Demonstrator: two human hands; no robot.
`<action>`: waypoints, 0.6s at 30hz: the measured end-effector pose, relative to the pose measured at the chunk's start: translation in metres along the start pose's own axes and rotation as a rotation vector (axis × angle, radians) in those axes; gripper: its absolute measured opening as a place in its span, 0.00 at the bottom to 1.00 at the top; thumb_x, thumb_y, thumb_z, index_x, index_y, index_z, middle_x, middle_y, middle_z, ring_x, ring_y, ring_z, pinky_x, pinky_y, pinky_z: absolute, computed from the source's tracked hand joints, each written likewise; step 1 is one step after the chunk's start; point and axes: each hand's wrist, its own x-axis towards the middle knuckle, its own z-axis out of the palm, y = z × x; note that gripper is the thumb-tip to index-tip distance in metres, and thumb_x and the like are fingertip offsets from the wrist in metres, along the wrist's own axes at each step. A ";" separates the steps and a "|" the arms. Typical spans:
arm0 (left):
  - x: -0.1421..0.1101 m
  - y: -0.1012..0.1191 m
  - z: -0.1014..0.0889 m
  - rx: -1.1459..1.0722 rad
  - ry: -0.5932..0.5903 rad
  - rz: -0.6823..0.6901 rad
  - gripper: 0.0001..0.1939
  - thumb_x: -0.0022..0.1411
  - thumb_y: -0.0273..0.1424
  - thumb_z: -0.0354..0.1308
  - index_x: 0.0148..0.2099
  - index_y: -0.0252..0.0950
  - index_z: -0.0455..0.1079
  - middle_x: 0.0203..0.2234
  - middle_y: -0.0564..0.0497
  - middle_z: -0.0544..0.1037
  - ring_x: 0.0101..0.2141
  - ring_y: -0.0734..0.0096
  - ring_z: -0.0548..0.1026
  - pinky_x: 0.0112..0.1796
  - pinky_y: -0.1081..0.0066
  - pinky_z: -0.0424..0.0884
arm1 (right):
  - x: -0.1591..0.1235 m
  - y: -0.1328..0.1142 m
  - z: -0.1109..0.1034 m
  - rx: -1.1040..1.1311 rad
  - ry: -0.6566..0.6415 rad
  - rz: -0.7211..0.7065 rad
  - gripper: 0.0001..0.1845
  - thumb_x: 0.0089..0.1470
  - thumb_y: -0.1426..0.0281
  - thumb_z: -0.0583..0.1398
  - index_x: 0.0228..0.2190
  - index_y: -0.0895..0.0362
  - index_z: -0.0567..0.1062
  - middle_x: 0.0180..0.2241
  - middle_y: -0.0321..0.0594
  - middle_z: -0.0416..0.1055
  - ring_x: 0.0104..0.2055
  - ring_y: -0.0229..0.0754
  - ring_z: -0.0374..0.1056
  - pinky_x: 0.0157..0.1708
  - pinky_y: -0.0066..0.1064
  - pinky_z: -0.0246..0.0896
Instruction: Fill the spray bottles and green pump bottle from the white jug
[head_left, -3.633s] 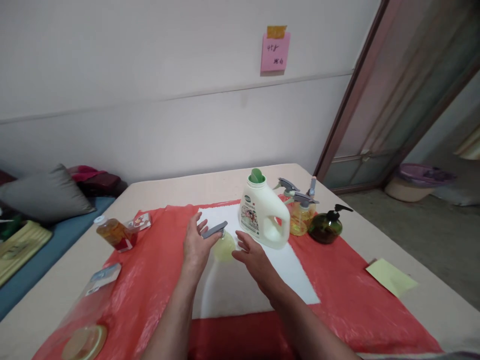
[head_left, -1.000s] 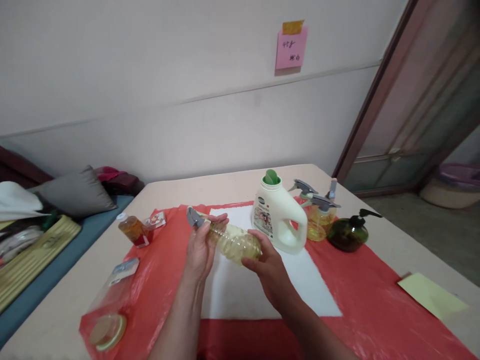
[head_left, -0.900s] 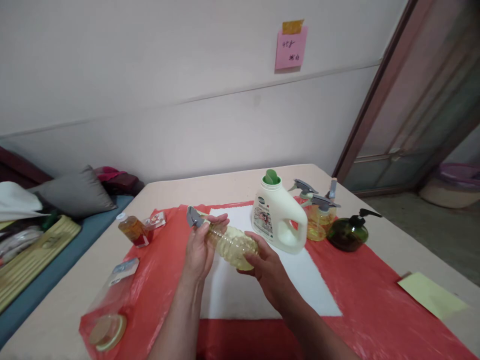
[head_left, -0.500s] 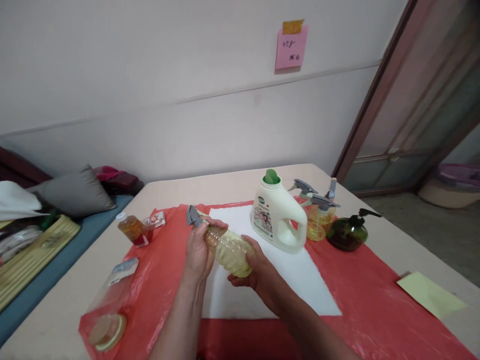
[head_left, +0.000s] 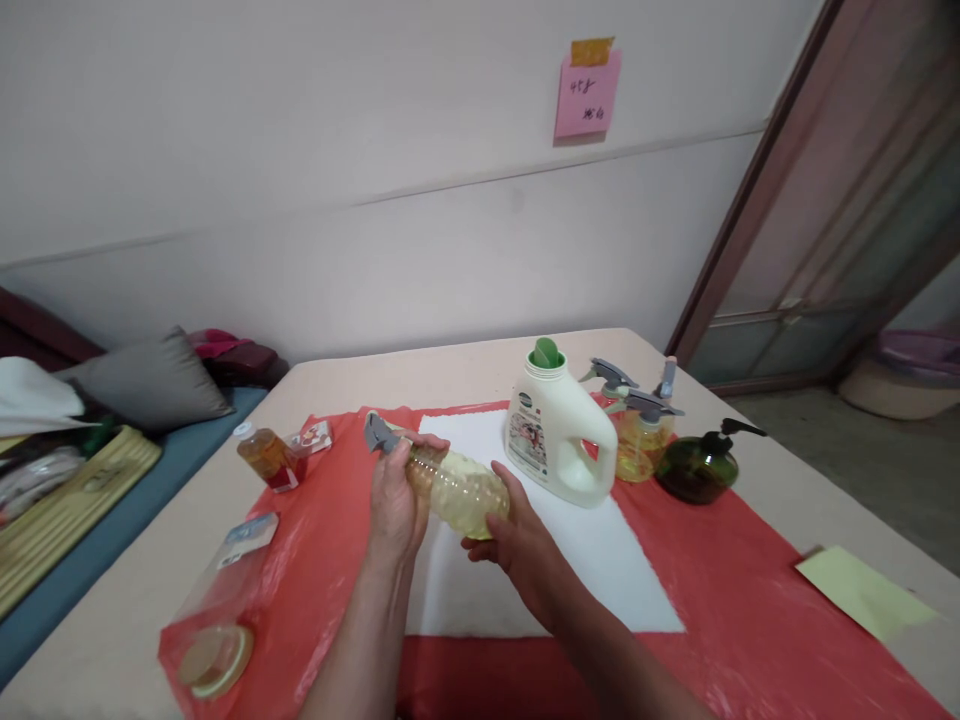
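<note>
Both my hands hold a clear spray bottle (head_left: 459, 492) of yellowish liquid, tilted on its side above a white cloth (head_left: 570, 560). My left hand (head_left: 394, 500) wraps round the bottle's neck, just below its grey trigger head (head_left: 376, 435), which points up and left. My right hand (head_left: 516, 535) cups the bottle's base from below, fingers curled on it. The cloth lies on a red plastic sheet (head_left: 720, 610) that covers the table.
A white detergent jug (head_left: 559, 438), two yellow spray bottles (head_left: 637, 430) and a dark green pump bottle (head_left: 697, 468) stand right of my hands. A small amber bottle (head_left: 262, 458) and a clear bag (head_left: 214, 610) lie left. A yellow note (head_left: 862, 592) lies far right.
The spray bottle has been lifted off the cloth and tipped sideways. In the last second my right hand slid from its side to under its base, and the bottle turned a little.
</note>
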 end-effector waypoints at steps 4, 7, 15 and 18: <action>0.000 0.001 0.000 0.003 -0.013 -0.006 0.08 0.60 0.37 0.60 0.36 0.37 0.70 0.32 0.50 0.80 0.38 0.65 0.78 0.42 0.66 0.71 | -0.002 0.000 0.001 -0.119 0.040 0.004 0.40 0.49 0.44 0.62 0.56 0.53 0.62 0.31 0.37 0.74 0.21 0.39 0.70 0.20 0.30 0.63; -0.003 0.001 0.002 0.028 -0.036 -0.036 0.08 0.60 0.37 0.60 0.37 0.37 0.70 0.31 0.50 0.80 0.37 0.65 0.78 0.41 0.66 0.71 | 0.000 0.002 0.001 -0.111 0.048 0.115 0.40 0.55 0.38 0.49 0.43 0.62 0.72 0.21 0.39 0.70 0.19 0.39 0.67 0.18 0.28 0.59; 0.002 0.001 -0.004 0.015 0.001 0.004 0.08 0.62 0.36 0.59 0.37 0.37 0.70 0.33 0.49 0.81 0.39 0.65 0.78 0.42 0.66 0.71 | -0.001 -0.005 -0.003 -0.044 -0.005 -0.004 0.45 0.42 0.59 0.71 0.58 0.47 0.59 0.41 0.37 0.74 0.25 0.37 0.71 0.24 0.29 0.65; 0.002 0.001 -0.004 0.025 -0.012 -0.034 0.08 0.62 0.36 0.58 0.36 0.36 0.70 0.32 0.49 0.81 0.38 0.65 0.78 0.42 0.66 0.71 | 0.000 -0.004 -0.004 -0.115 0.041 0.042 0.31 0.52 0.44 0.59 0.44 0.58 0.71 0.23 0.35 0.70 0.19 0.36 0.66 0.17 0.27 0.57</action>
